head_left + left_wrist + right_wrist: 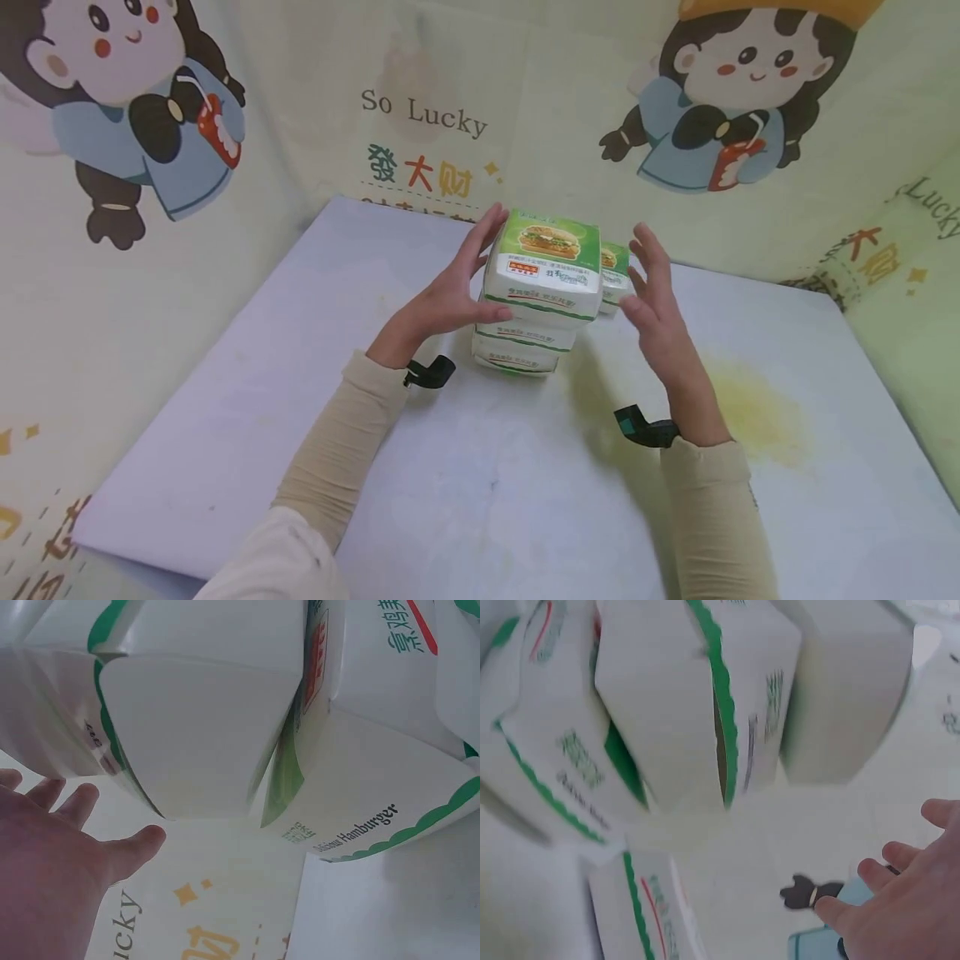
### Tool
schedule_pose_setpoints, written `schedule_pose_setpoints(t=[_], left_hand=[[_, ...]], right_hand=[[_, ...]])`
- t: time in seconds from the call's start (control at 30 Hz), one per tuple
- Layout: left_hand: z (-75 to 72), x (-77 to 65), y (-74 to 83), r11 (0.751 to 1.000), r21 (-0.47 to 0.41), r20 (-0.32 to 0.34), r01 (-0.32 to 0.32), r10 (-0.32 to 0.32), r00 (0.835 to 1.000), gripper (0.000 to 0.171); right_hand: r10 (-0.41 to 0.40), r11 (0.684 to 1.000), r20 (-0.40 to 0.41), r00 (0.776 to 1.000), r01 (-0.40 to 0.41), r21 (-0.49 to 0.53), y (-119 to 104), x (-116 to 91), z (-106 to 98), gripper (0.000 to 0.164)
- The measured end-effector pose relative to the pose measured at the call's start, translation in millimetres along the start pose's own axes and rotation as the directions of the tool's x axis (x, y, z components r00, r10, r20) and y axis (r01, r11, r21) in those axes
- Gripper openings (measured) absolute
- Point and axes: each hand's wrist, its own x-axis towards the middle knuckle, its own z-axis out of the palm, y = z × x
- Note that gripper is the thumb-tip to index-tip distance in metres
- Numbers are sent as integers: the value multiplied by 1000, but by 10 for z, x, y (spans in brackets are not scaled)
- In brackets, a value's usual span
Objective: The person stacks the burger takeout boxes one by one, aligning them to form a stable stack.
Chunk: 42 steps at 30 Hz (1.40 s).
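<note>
Your head camera looks forward and down from above your forearms, taking in the whole white table, the printed backdrop, and both hands around the stack of burger boxes at mid-distance. Your left wrist camera sits very close under the boxes, tilted upward past your left hand. Your right wrist camera looks from the opposite side, equally close, blurred. All three views share the stack.
</note>
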Motion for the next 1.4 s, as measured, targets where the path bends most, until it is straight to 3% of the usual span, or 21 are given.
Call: schedule_pose_setpoints(t=[0.1,0.2,0.37,0.63,0.9,1.23,1.4], left_hand=[[13,9,-7,1000,13,9,-1,1,1000,124],[10,12,-10,999,36,3,-6,6,1000,125],[-2,5,-19,998,55,-5,-10,10,1000,123],[6,-14,-28,998,63,-4,-9,9,1000,122],[33,-2,-29,997,72,-2,-6,7,1000,126],[35,8,-12,997,75,-19,7,-6,1000,123],[29,6,-17,999,52,-27,12,-11,1000,120]], right_hand=[[71,997,-44,996,-71,8,44,15,-129,74],[111,991,-41,993,-114,-68,115,47,-217,71],[132,968,-24,991,-134,-214,222,101,-292,70],[199,935,-11,980,-193,-296,329,213,-384,70],[321,883,-1,947,-299,-361,574,316,-471,74],[433,795,-10,902,-387,-466,806,478,-474,93],[477,783,-6,879,-428,-452,931,540,-477,98]])
